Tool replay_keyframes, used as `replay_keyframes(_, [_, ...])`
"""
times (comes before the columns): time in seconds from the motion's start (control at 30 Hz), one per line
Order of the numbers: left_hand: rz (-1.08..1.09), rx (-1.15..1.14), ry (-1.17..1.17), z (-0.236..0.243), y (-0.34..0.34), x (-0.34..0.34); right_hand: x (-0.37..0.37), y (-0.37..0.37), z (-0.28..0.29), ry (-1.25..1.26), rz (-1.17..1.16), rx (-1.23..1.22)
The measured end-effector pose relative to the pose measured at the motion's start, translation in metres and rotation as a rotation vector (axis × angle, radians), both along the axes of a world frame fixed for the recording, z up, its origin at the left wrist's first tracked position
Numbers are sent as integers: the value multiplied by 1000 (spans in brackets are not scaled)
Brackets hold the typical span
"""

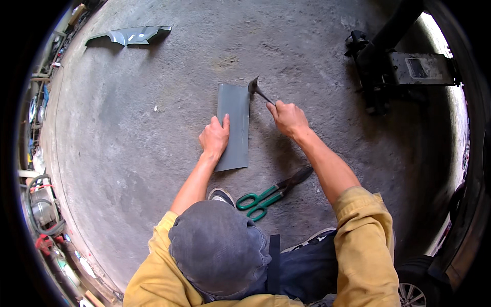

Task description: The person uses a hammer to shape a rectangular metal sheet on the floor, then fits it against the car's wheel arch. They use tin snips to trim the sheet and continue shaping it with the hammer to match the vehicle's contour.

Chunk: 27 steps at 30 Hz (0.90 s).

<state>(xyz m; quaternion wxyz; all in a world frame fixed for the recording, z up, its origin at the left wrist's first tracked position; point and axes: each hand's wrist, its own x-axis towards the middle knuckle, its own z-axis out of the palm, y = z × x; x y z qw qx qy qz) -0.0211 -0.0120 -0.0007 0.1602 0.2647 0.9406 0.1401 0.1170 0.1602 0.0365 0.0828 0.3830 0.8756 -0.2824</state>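
Observation:
My left hand (215, 136) grips the left edge of a flat grey sheet metal piece (235, 125), its thumb lying on top. The piece is a long rectangle, held above or on the concrete; which of the two I cannot tell. My right hand (289, 118) is closed round the handle of a hammer (254, 86) with a dark pointed head. That head is at the upper right edge of the sheet. Close to my feet, green-handled tin snips (266, 199) lie on the floor, with dark blades toward the right.
A bent grey metal panel (130, 36) lies at the far left on the concrete floor (128, 128). At the right stands a floor jack (409, 69). A small wheel (411, 294) is at the lower right. Cluttered shelving with a coiled hose (43, 204) lines the left side.

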Motion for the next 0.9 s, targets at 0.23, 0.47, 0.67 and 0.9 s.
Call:
replay_keyframes(0.23, [-12,1,1,-5,-2,-2,-11,-9,-3,19,-13,60])
replay_keyframes(0.47, [-6,-17,20,-4,-1,-5,-20,2,16,112,-75,-6])
replay_keyframes(0.67, [-15,-2,6,-8,2,-4,-9,5,-6,91,-79,65])
replay_keyframes(0.9, [103,-10,-23,-8,-8,-5,9,-36,4,246,106,-61])
